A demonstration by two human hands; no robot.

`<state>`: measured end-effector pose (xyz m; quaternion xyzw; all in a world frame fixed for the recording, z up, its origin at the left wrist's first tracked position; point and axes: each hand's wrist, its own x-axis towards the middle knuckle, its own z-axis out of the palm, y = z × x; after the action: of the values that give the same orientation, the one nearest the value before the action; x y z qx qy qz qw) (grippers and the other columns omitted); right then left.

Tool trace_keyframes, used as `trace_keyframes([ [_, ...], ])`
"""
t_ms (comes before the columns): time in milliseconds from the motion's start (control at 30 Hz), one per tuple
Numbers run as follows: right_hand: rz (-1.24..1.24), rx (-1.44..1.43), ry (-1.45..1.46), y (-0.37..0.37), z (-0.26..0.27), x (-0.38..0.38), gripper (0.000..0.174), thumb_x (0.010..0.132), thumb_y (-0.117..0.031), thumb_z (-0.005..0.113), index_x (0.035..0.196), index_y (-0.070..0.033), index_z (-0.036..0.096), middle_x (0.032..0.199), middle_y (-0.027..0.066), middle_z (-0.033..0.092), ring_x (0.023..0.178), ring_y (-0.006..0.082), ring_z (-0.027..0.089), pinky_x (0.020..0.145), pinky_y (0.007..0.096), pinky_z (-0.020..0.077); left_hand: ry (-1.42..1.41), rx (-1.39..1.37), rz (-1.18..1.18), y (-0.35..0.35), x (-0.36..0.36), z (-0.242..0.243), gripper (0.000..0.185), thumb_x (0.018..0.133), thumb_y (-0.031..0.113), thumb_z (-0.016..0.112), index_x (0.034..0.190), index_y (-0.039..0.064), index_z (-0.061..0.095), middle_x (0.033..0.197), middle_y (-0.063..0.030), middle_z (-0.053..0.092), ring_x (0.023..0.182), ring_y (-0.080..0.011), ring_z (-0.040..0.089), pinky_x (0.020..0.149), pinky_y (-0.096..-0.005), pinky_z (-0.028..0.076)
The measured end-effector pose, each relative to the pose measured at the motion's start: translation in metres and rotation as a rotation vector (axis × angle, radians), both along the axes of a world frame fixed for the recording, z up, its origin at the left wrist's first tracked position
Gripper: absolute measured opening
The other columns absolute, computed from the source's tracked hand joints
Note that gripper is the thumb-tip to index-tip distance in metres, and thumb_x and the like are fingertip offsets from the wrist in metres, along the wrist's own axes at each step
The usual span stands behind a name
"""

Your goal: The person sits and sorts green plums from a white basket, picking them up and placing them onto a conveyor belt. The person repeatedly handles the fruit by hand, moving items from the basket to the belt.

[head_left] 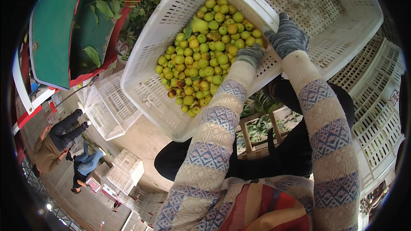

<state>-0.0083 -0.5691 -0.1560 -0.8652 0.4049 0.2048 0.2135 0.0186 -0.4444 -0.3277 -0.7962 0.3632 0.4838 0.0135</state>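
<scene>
A white perforated plastic crate [154, 22] lies before me with many small green-yellow jujubes [202, 61], a few of them browned, and a green leaf among them. My left hand [251, 55], in a grey knit glove, reaches into the crate and touches the fruit at its right side; its fingertips are partly hidden, so whether they hold a fruit does not show. In the same kind of glove, my right hand [289, 35] grips the crate's rim near the corner, where it meets the second white crate [356, 32], whose bottom is stained with dirt.
A green and red machine chute [53, 35] with leaves stands at the left. White crates [109, 106] lie beside it, and more are stacked at the right [375, 112]. Leaves fill a wooden-framed crate [247, 134] below my arms. Two people [53, 147] are at the far lower left.
</scene>
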Motion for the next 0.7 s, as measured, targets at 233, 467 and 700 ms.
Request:
trace_keyframes([
  [233, -0.005, 0.029, 0.003, -0.001, 0.0, 0.0, 0.062, 0.083, -0.046, 0.063, 0.128, -0.007, 0.046, 0.117, 0.0134, 0.061, 0.106, 0.0268, 0.061, 0.091, 0.04, 0.048, -0.065, -0.052, -0.081, 0.01, 0.006, 0.033, 0.043, 0.094, 0.026, 0.042, 0.134, 0.012, 0.044, 0.138, -0.0181, 0.044, 0.121, -0.0307, 0.051, 0.099, -0.0403, 0.041],
  [467, -0.011, 0.013, -0.009, 0.0, -0.001, -0.001, 0.063, 0.083, -0.046, 0.063, 0.129, -0.008, 0.045, 0.117, 0.0134, 0.061, 0.106, 0.0265, 0.061, 0.091, 0.0406, 0.0481, 0.531, -0.567, 0.86, 0.066, 0.004, 0.081, 0.04, 0.085, 0.017, 0.06, 0.122, 0.007, 0.051, 0.101, -0.0112, 0.059, 0.088, -0.0179, 0.061, 0.067, -0.0238, 0.051],
  [700, 0.008, -0.018, -0.045, 0.002, -0.002, -0.003, 0.055, 0.083, -0.046, 0.064, 0.121, -0.008, 0.049, 0.116, 0.013, 0.061, 0.106, 0.0284, 0.061, 0.092, 0.0409, 0.0479, 1.083, -0.961, 1.507, 0.077, -0.031, 0.174, 0.042, 0.078, 0.018, 0.068, 0.116, 0.007, 0.053, 0.099, -0.0088, 0.059, 0.071, -0.016, 0.062, 0.05, -0.0236, 0.05],
])
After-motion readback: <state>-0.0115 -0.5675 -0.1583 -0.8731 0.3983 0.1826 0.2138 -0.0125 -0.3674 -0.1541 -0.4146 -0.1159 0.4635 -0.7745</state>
